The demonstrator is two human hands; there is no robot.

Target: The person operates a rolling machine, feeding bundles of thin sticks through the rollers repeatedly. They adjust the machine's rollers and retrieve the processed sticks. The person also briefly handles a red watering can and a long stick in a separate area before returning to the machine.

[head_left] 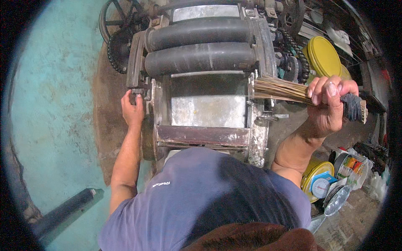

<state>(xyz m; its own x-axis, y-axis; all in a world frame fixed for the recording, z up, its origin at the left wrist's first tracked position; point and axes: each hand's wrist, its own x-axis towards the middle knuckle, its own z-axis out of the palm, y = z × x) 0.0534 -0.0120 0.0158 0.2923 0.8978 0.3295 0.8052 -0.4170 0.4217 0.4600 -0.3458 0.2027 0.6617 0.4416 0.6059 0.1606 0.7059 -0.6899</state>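
Nearest of all, a blue shirt spread below and between the two hands. The right hand was clenched firmly around a bundle of thin sticks, fingers folded over it and no gap showing in the grasp. A dark binding and the butt end stuck out just beyond that fist on its outer side; the loose tips fanned inward to the frame of a machine. Whether the tips touched the metal could not be told.

The left hand was raised with its fingers bent and slightly apart, their ends at a small block on the machine's left side. The view did not show whether they pinched it or only rested there.

Between the two grips lay a pale plate, with a reddish bar across its near edge. Below the right grip, a dial scale sat beside a yellow tub; well below the left one, a dark cylinder lay on the green floor.

Farther off, past both hands, two dark rollers ran side by side. A yellow lid showed beyond the right fist, and a spoked wheel stood beyond the left hand, farthest away.
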